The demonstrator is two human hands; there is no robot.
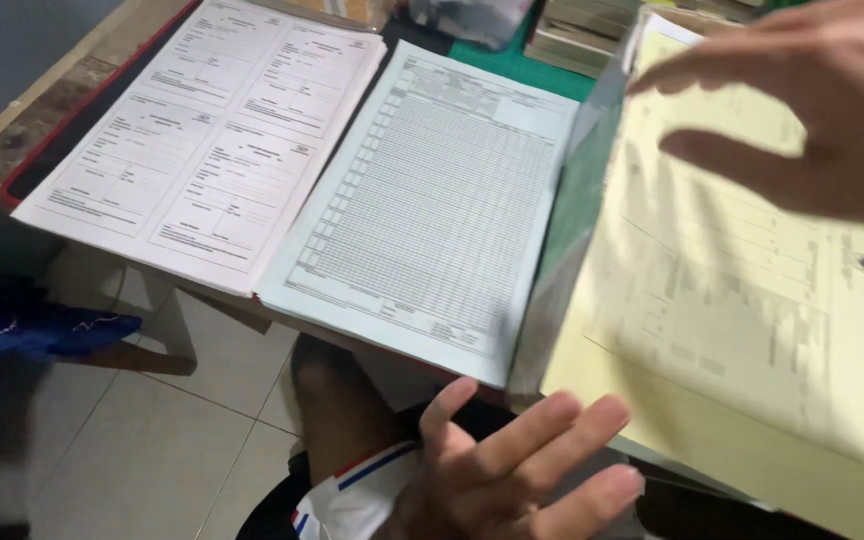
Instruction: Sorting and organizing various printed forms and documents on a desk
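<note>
Right hand [802,140] hovers open, fingers spread, over the yellow sheet [742,330] at 3 o'clock on the worktop [12,140]. Left hand [512,470] sits open at 6, just under the sheet's edge, probably steadying it.

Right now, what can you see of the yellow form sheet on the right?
The yellow form sheet is pale yellow paper, blurred, printed with faint ruled tables and a small dark emblem near its right edge. It lies tilted at the table's right side, its lower corner past the table edge. The right hand is spread over its top part; contact is unclear. The left hand is open just below its lower left corner.
</note>
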